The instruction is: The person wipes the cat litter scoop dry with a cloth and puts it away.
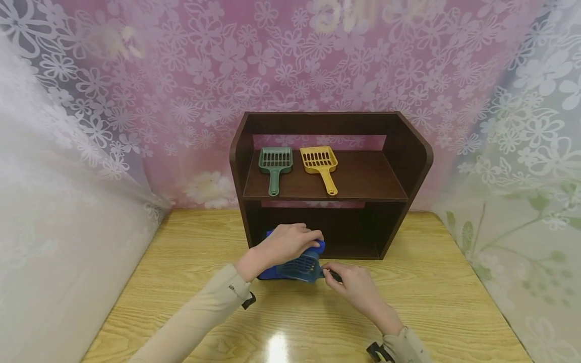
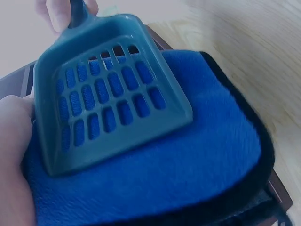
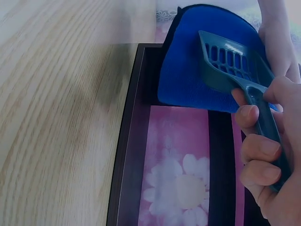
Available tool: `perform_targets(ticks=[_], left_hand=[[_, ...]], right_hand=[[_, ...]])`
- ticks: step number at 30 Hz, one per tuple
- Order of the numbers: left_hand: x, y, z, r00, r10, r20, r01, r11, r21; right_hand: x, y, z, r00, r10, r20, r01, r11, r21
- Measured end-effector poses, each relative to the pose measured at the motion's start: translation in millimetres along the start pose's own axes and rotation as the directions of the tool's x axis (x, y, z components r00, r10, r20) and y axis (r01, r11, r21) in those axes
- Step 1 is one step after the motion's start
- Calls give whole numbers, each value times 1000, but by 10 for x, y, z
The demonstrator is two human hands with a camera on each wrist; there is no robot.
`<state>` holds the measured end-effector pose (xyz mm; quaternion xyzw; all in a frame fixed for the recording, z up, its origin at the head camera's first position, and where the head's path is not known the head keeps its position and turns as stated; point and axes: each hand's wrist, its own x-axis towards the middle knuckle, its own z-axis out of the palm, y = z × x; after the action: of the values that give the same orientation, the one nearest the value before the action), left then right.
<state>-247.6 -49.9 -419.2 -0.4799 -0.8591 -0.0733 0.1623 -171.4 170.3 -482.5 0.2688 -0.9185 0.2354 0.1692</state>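
Note:
My right hand (image 1: 356,286) grips the handle of a dark teal litter scoop (image 2: 103,101), fingers curled round it in the right wrist view. The scoop's slotted pan lies over a blue cloth (image 2: 188,146) with a black edge, and the blue shows through the slots. My left hand (image 1: 290,241) holds the cloth from above, some of it bunched by the thumb and fingers in the head view. Both hands are at the front of the lower shelf compartment.
A dark brown two-tier shelf (image 1: 308,198) stands on the wood-grain table (image 1: 195,282). On its upper board lie a green litter scoop (image 1: 274,171) and a yellow litter scoop (image 1: 322,166), handles toward me. Flowered curtains (image 1: 199,101) hang behind and at both sides.

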Motion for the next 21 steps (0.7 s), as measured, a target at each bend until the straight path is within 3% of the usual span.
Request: perform_targets(ticks=[6, 12, 21], left_hand=[[54, 102, -3, 998, 26, 51, -29, 998, 55], [71, 172, -11, 994, 96, 44, -99, 992, 77], [-4, 135, -20, 989, 145, 42, -149, 981, 125]], right_hand=[[11, -9, 10, 999, -35, 5, 35, 999, 18], [17, -10, 26, 998, -53, 21, 51, 996, 73], [13, -10, -4, 998, -25, 50, 20, 994, 108]])
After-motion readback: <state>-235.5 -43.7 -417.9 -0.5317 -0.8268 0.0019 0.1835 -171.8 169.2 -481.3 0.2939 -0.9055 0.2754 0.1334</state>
